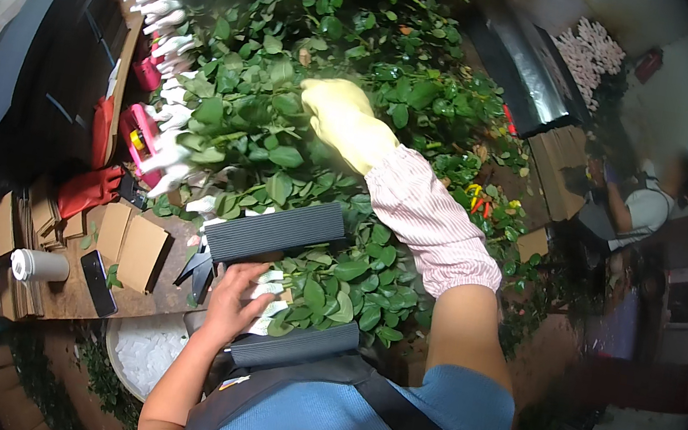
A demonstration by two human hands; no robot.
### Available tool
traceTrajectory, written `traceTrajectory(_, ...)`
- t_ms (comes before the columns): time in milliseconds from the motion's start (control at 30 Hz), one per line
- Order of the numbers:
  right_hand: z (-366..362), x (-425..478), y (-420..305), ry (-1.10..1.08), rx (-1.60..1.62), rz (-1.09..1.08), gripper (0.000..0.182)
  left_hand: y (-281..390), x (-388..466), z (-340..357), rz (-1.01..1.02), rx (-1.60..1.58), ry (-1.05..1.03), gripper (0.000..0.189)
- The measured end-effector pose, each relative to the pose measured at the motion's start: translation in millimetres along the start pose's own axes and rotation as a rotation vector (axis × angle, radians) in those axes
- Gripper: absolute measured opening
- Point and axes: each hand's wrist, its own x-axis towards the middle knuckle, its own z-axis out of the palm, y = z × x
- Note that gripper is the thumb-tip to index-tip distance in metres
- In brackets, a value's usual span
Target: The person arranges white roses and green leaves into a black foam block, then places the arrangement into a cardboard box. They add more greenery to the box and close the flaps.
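My right hand, in a yellow glove with a pink striped sleeve cover, reaches over a big heap of leafy cut stems. Its fingers are curled against the leaves; whether they grip a stem cannot be made out. My bare left hand lies with thumb and fingers apart at the left end of a dark corrugated sheet. The thumb is by a row of white-wrapped flower heads, whose leafy stems point right. A second dark corrugated piece lies nearer my body.
Left on the wooden bench are a lidded white cup, a phone, cardboard pieces, red gloves and stacked black sheets. Below stands a tub of white pieces. A person works at the right.
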Motion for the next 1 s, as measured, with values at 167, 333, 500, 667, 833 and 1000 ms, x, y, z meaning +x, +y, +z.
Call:
traceTrajectory(167,-27,-17,-73,0.073,0.636,0.546,0.007,-4,-2,2,0.011,0.018,0.021,0.053)
traceTrajectory(333,-3,7,-60,-0.003,-1.075,-0.043,0.022,-4,-4,-2,0.002,0.05,0.019,0.053)
traceTrajectory(500,-10,22,-67,-0.495,-1.29,0.079,0.026,3,-2,-1,-0.01,0.005,0.008,0.054)
traceTrajectory(667,-20,37,-32,-0.149,-1.226,-0.057,0.039,6,0,1,0.001,-0.038,0.007,0.054)
traceTrajectory(833,-47,24,-69,-0.019,-0.967,-0.063,0.038,0,-4,3,0.023,0.005,0.015,0.052)
traceTrajectory(1000,-35,2,-86,-0.167,-0.701,0.029,0.033,-2,-4,-2,0.053,0.03,0.02,0.051)
